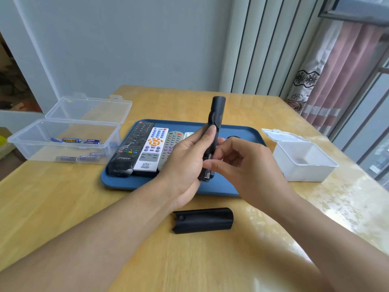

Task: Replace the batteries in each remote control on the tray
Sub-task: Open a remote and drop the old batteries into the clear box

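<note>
Black plastic marks the slim remote (214, 123) held nearly upright above the blue tray (130, 182). The left hand (185, 163) is closed around its lower half, thumb pressed along the body. The right hand (242, 165) is loosely curled, with its thumb and forefinger pinched at the remote's open lower end, where the battery bay shows; whether they grip a battery cannot be told. The remote's black battery cover (203, 220) lies on the wooden surface (63, 207) just in front of the tray's near edge, between the forearms.

On the tray's left part three remotes lie side by side: a black one (130, 148) with lettering that reads roughly "THTF" near its bottom, a white one (152, 151) with orange and purple buttons and a small unreadable label, and a grey one (171, 144) partly hidden by the left hand. The tray's right part is bare.

Left of the tray stands a clear box (63, 140), lid open, holding blue batteries (82, 141) whose print is too small to read. Right of the tray sits a white box (303, 163), lid open, close to the surface's right edge. The near surface is open.
</note>
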The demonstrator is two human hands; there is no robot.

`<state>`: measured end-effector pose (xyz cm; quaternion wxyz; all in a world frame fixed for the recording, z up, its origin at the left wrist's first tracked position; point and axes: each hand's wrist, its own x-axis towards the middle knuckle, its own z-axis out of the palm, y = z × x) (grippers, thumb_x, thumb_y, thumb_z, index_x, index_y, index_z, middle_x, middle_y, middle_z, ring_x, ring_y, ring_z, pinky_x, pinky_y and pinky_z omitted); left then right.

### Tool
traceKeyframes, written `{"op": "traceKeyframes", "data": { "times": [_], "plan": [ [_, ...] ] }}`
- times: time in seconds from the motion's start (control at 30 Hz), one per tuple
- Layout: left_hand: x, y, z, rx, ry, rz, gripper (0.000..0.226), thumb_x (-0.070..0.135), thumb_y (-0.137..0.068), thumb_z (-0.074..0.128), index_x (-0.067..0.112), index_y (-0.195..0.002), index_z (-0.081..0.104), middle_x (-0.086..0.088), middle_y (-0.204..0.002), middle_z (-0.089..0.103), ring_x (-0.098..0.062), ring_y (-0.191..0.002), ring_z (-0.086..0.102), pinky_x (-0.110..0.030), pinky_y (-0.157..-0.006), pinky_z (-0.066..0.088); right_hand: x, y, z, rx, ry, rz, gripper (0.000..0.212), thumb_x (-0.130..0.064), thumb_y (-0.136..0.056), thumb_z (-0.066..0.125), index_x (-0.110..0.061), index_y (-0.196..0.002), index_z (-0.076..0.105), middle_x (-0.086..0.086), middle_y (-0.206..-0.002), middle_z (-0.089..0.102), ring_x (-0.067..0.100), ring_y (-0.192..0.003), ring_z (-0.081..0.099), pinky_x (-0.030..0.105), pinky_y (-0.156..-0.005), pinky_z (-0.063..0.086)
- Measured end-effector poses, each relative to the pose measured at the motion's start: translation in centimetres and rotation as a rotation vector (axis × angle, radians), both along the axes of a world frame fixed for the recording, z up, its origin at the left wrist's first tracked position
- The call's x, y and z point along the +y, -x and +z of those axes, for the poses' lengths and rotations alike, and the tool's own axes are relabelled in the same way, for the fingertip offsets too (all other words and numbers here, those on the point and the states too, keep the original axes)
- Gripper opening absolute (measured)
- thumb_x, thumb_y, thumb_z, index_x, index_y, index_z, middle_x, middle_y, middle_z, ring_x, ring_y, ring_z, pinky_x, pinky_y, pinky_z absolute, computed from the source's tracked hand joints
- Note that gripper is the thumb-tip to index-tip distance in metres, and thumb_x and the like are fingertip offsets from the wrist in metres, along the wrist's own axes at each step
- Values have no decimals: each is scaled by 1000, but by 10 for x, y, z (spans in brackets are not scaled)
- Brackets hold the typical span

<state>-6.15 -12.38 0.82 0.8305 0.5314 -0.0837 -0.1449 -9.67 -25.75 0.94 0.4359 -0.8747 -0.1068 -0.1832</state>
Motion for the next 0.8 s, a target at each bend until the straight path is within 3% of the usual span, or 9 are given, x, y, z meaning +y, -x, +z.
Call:
{"op": "traceKeyframes", "data": {
  "times": [0.13,0.27,0.4,0.53,0.67,0.8],
  "plan": [
    [0,-1,1,-13,28,50,26,35,-92,61,17,-109,70,-3,-102,65,-19,-89,62,-37,-82,50,0,-1,-1,107,-186,31,21,-28,-79,84,-20,-89,67,-6,-72,73,3,-62,65,23,-63,53],
    [0,-2,2,30,66,61,22,33,-99,58,18,-109,70,-4,-105,67,-21,-92,65,-41,-87,53,5,0,-9,-10,-224,-14,20,-26,-74,87,-25,-87,72,-7,-72,73,9,-62,66,24,-63,54],
    [5,-6,6,84,157,64,30,36,-98,58,14,-116,67,-6,-105,69,-21,-97,72,-35,-78,60,6,-1,-14,-131,-182,-51,21,-25,-76,85,-33,-94,78,-10,-75,74,16,-68,68,32,-70,57],
    [6,-6,9,146,202,53,52,40,-96,59,6,-135,58,-10,-110,70,-20,-97,74,-29,-70,60,5,-3,-14,-251,-21,-47,24,-30,-80,78,-26,-104,79,-10,-75,70,14,-65,58,17,-62,46],
    [8,-7,9,195,220,21,62,46,-94,59,3,-139,55,-19,-131,66,-22,-98,73,-29,-69,61,6,-4,-14,-281,44,-35,26,-24,-82,79,-24,-107,78,-13,-85,67,12,-69,56,11,-63,41],
    [8,-7,9,182,226,2,54,40,-98,58,3,-137,57,-13,-109,69,-22,-88,73,-28,-65,59,6,-2,-9,-288,93,-23,24,-25,-82,81,-23,-105,79,-12,-88,66,6,-71,57,12,-64,43]
  ]
}}
